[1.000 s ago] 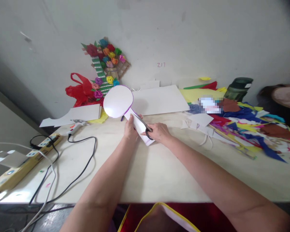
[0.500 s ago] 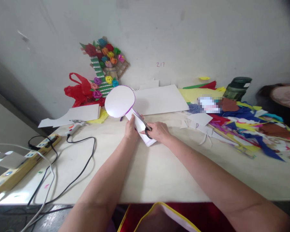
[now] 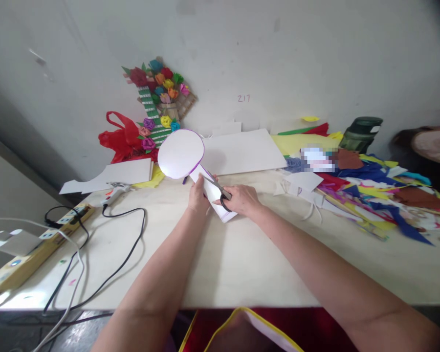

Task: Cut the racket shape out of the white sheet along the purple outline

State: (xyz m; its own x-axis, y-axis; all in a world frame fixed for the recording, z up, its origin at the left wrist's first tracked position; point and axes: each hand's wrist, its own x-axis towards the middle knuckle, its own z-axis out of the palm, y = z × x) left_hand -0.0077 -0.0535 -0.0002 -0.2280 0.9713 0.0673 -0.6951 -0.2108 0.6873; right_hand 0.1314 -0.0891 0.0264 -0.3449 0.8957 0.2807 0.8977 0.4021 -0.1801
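A white paper cutout (image 3: 181, 154) with a round head, a long strip below and purple outlines is held above the table. My left hand (image 3: 199, 195) grips the strip by its left side, thumb on top. In my right hand (image 3: 241, 199) is a pair of scissors (image 3: 220, 186), fingers closed round the dark handles. The blades point up and left along the strip, close to my left thumb, and look parted. Part of the strip is hidden behind my right fingers.
At left lie a power strip (image 3: 64, 227) and tangled cables. White sheets (image 3: 242, 152), paper flowers (image 3: 165, 93) and a red bag (image 3: 119, 139) are at the back. Coloured scraps (image 3: 381, 190) and a green bottle (image 3: 361, 134) occupy the right.
The scissor blades have parted wider over the strip. Both hands keep nearly the same place, and the cutout has barely shifted.
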